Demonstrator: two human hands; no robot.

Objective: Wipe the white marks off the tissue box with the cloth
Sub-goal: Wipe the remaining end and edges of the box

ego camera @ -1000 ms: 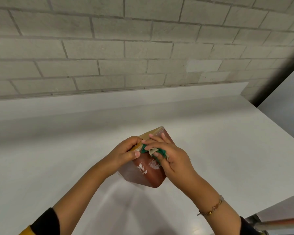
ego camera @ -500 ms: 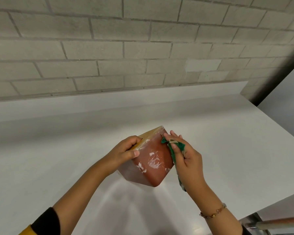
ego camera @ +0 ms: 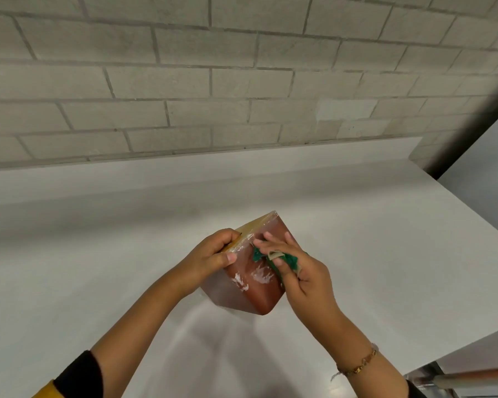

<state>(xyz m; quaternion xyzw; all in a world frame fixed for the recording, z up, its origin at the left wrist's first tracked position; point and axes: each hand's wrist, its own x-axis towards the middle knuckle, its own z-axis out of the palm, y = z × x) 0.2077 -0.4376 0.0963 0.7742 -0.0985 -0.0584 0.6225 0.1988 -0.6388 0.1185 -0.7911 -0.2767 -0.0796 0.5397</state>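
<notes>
left hand (ego camera: 210, 254) fingers curl round the glossy red tissue box (ego camera: 256, 295); right hand (ego camera: 306, 278) fingers pinch fuzzy green cloth (ego camera: 290, 261).

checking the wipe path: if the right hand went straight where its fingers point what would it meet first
Probably the left hand gripping the yellow upper edge of the reddish tissue box; the right hand with the green cloth points there.

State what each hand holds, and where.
The left hand grips the tissue box by its upper edge; the right hand holds the green cloth bunched between its fingers.
</notes>
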